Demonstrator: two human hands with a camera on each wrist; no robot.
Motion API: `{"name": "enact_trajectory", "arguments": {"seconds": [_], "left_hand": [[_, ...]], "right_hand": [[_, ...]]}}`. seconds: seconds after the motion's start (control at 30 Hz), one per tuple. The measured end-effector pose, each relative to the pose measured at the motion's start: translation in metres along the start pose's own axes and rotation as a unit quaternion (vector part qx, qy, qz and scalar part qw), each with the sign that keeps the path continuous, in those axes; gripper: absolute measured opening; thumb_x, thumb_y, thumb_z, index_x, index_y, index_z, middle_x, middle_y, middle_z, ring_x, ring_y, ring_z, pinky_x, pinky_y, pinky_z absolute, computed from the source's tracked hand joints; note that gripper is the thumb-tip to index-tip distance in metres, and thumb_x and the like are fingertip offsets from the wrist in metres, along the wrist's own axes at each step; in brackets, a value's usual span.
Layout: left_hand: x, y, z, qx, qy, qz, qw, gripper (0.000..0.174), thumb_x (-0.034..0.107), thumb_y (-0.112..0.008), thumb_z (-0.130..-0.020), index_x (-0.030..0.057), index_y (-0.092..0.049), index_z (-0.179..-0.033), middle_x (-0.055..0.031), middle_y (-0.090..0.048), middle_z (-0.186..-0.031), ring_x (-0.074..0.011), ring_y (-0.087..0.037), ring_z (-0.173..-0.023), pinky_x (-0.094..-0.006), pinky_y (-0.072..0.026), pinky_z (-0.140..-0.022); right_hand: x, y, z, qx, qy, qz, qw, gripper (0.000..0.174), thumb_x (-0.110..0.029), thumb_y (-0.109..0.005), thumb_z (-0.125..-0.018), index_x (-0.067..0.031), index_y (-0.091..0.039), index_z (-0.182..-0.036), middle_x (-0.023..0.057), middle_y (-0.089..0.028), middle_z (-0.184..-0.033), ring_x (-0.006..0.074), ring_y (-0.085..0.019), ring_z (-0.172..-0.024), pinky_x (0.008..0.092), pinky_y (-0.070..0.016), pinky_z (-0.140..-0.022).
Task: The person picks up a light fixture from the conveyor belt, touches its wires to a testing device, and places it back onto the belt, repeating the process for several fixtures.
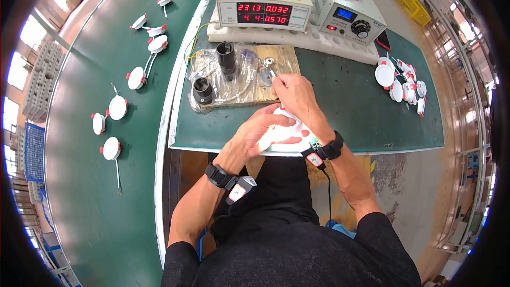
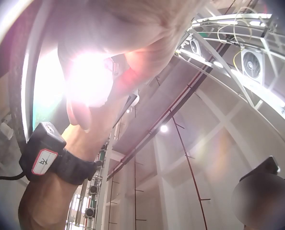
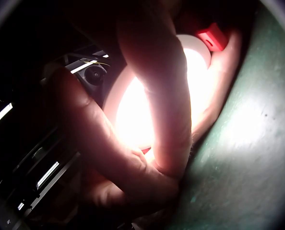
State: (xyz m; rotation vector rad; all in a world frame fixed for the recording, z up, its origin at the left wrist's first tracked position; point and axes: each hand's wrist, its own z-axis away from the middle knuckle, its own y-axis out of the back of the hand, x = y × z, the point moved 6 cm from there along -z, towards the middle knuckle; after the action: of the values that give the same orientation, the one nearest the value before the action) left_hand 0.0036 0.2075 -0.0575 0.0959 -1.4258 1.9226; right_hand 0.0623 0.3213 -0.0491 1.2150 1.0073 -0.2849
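My left hand holds a lit round downlight low over the table's front edge, its thumb and fingers spread around the rim. In the right wrist view, fingers cross the glowing face of the downlight, and a red spring clip shows at its rim. Just beyond, my right hand pinches the downlight's white cable. The cable's tip reaches to a round metal contact on the wooden board. Glare washes out the downlight in the left wrist view.
Two black sockets stand on the plastic-wrapped part of the board. A power meter with red digits and a voltage regulator sit behind on foam. Several downlights lie piled at right; more lie along the green belt.
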Motion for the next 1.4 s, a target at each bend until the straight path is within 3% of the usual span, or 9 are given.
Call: {"name": "enact_trajectory", "arguments": {"seconds": [0.13,0.33,0.43,0.73,1.03,1.4], "left_hand": [[0.001,-0.002,-0.001,0.002,0.015,-0.006,1.000,0.042,-0.002,-0.063,-0.091,-0.0028,-0.051,-0.132,-0.0199,-0.063,-0.126,-0.0376,-0.069,-0.111,-0.0415,-0.0633,-0.088],[-0.004,0.006,-0.009,0.021,-0.007,-0.018,1.000,0.040,-0.004,-0.064,-0.090,-0.0060,-0.051,-0.127,-0.0202,-0.066,-0.118,-0.0347,-0.074,-0.098,-0.0369,-0.0664,-0.079],[-0.005,0.008,-0.010,0.008,0.001,-0.019,1.000,0.041,-0.002,-0.063,-0.092,-0.0037,-0.051,-0.131,-0.0196,-0.065,-0.124,-0.0368,-0.071,-0.106,-0.0383,-0.0657,-0.082],[-0.002,0.000,-0.006,0.024,-0.013,-0.037,0.999,0.038,0.003,-0.068,-0.089,-0.0023,-0.055,-0.124,-0.0126,-0.067,-0.112,-0.0209,-0.071,-0.097,-0.0345,-0.0619,-0.085],[-0.003,0.003,-0.008,0.037,-0.003,-0.038,0.999,0.036,0.003,-0.069,-0.088,-0.0022,-0.057,-0.121,-0.0118,-0.068,-0.108,-0.0208,-0.071,-0.094,-0.0338,-0.0612,-0.082],[-0.001,0.003,-0.012,0.042,0.002,-0.023,0.999,0.033,-0.001,-0.068,-0.088,-0.0019,-0.059,-0.120,-0.0119,-0.069,-0.108,-0.0211,-0.072,-0.095,-0.0338,-0.0620,-0.082]], "right_hand": [[0.000,0.001,-0.001,-0.002,0.002,-0.002,1.000,0.039,-0.030,-0.054,-0.095,0.0002,-0.066,-0.074,0.0193,-0.063,-0.062,0.0428,-0.064,-0.066,0.0508,-0.0493,-0.066],[-0.001,0.001,-0.001,-0.003,-0.013,0.003,1.000,0.039,-0.030,-0.055,-0.095,-0.0003,-0.066,-0.073,0.0188,-0.063,-0.062,0.0428,-0.064,-0.066,0.0508,-0.0492,-0.066],[-0.002,0.003,-0.001,-0.007,-0.018,-0.005,1.000,0.038,-0.030,-0.055,-0.095,-0.0002,-0.066,-0.073,0.0189,-0.063,-0.062,0.0426,-0.064,-0.066,0.0506,-0.0493,-0.066],[0.000,0.002,-0.001,-0.004,-0.017,-0.003,1.000,0.038,-0.029,-0.054,-0.095,-0.0003,-0.067,-0.074,0.0184,-0.063,-0.061,0.0416,-0.064,-0.066,0.0497,-0.0497,-0.067],[-0.002,0.004,-0.001,-0.011,-0.019,-0.004,1.000,0.039,-0.030,-0.054,-0.095,-0.0012,-0.068,-0.073,0.0156,-0.063,-0.059,0.0393,-0.065,-0.065,0.0489,-0.0501,-0.067],[0.000,0.005,-0.004,-0.017,-0.027,-0.006,0.999,0.039,-0.031,-0.054,-0.096,-0.0007,-0.068,-0.074,0.0180,-0.063,-0.061,0.0419,-0.065,-0.068,0.0505,-0.0504,-0.069]]}}
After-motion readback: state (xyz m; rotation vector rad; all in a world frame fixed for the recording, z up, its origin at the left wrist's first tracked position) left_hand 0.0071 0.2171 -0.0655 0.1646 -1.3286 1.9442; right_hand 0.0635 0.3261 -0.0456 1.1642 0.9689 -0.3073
